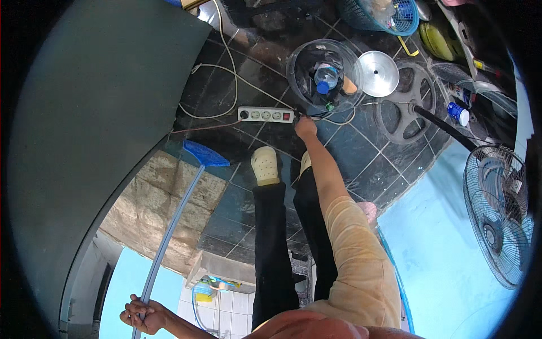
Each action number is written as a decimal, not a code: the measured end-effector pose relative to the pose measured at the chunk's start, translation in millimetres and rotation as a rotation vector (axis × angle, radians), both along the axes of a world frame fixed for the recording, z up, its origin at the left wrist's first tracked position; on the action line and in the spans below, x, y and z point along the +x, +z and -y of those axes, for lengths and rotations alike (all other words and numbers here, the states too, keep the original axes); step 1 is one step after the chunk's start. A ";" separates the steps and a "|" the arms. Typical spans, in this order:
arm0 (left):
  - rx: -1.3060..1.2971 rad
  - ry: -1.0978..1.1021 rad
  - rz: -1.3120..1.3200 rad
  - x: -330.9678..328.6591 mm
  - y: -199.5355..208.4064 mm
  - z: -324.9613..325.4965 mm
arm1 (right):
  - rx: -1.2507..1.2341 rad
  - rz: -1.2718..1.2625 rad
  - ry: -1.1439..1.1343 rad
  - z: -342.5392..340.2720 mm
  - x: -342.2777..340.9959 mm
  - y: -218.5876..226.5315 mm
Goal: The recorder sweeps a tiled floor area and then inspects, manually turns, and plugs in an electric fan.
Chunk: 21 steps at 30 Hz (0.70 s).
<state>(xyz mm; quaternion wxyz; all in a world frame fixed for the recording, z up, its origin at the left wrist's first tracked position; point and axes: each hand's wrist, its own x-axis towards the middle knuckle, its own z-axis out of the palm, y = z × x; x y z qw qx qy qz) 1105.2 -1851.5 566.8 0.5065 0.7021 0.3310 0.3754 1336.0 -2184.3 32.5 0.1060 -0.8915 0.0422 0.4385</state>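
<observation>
My left hand is wrapped round the grey handle of a broom. Its blue head rests on the floor, up and to the right of that hand. Reaching far down, my right hand is closed at the right end of a white power strip. Its fingertips are partly hidden, so whether they pinch the casing or the cord there is hard to make out. A black plug sits in the leftmost socket, and a red switch is at the right end.
A clear bin holding a plastic bottle stands beyond my right hand, beside a round metal lid and the fan base. A pale cable loops over dark tiles. A grey panel fills the left; a blue basket stands far right.
</observation>
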 end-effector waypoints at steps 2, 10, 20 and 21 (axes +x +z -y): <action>0.010 0.031 0.009 2.0 -0.2 1.8 | -0.052 0.081 0.142 2.4 2.7 4.6; 0.004 0.014 0.020 -1.7 3.3 -0.5 | 0.149 0.567 0.534 -8.9 -5.7 62.2; -0.015 -0.049 0.038 -1.1 2.0 -6.5 | 0.093 0.353 0.608 -56.2 -6.1 36.4; -0.011 -0.048 0.031 -2.4 3.0 -7.4 | 0.069 0.324 0.637 -60.5 -7.2 37.0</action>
